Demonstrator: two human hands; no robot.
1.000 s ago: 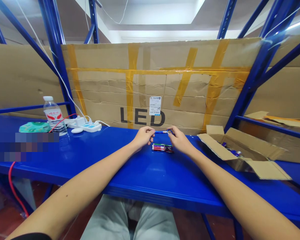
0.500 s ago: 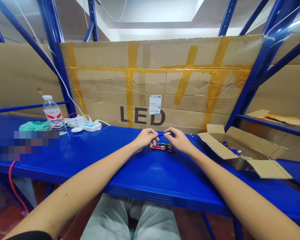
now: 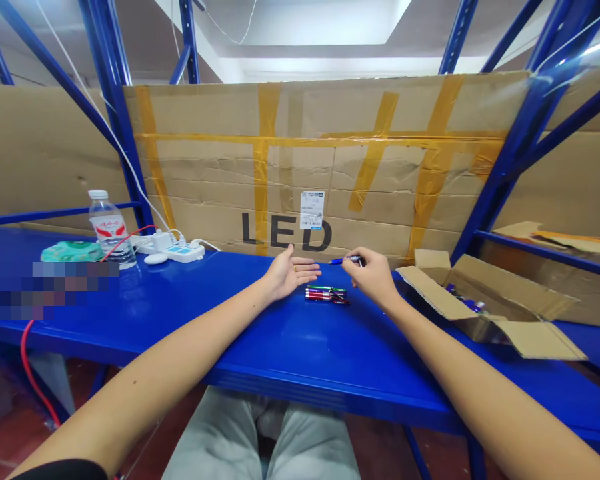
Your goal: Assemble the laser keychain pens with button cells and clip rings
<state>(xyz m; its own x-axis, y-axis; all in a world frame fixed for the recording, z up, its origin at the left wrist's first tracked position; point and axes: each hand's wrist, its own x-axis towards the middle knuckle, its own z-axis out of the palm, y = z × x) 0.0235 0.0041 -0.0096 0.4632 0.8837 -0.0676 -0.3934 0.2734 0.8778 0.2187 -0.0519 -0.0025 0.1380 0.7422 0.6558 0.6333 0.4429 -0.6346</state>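
Note:
My right hand pinches a small blue pen-like stick by its right end, with the tip pointing left toward my other hand. My left hand lies palm up just left of that tip, fingers stretched out and holding nothing. Between the two hands, a little nearer to me, a small bundle of coloured pen-like sticks in green, red and dark tones lies on the blue shelf.
An open cardboard box with several purple items inside sits at the right. At the left stand a water bottle, a white power strip, a white mouse-like object and a green packet. A taped cardboard sheet marked LED backs the shelf.
My left hand let go of the blue stick, turned palm up and opened. My right hand kept the stick and drew slightly to the right.

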